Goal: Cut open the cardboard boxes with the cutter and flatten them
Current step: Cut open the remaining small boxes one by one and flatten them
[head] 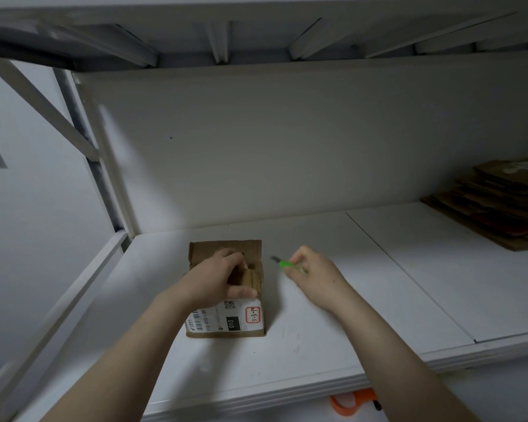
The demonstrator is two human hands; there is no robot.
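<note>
1. one small cardboard box (250,251) lies on the white shelf (348,300), towards its left end, with its far flaps open.
2. one white shipping label (223,318) covers the near part of the box's top. it shows "010" in white on a black block, a printed line that seems to read "010-q10-l30", one barcode and one small qr code. a red-edged field holds handwriting that looks like "3-3-19". the smaller print is too fine to read.
3. the left hand (217,275) grips the box from above. its fingers (226,254) curl down into the open top and the thumb presses the near edge just above the label.
4. the right hand (313,272) is just right of the box and does not touch it. its fingers (299,257) are closed in a pinch around one green cutter (287,264).
5. the cutter's short dark blade is out and points left and away, towards the box's right side, with a gap between the two. the blade tip is blurred.
6. one stack of flattened cardboard (497,208) sits at the far right of the shelf, well apart from the box. i cannot count its sheets, and the pale patch on the top sheet cannot be read.
7. one orange pair of scissors (352,405) shows partly below the shelf's front edge.
</note>
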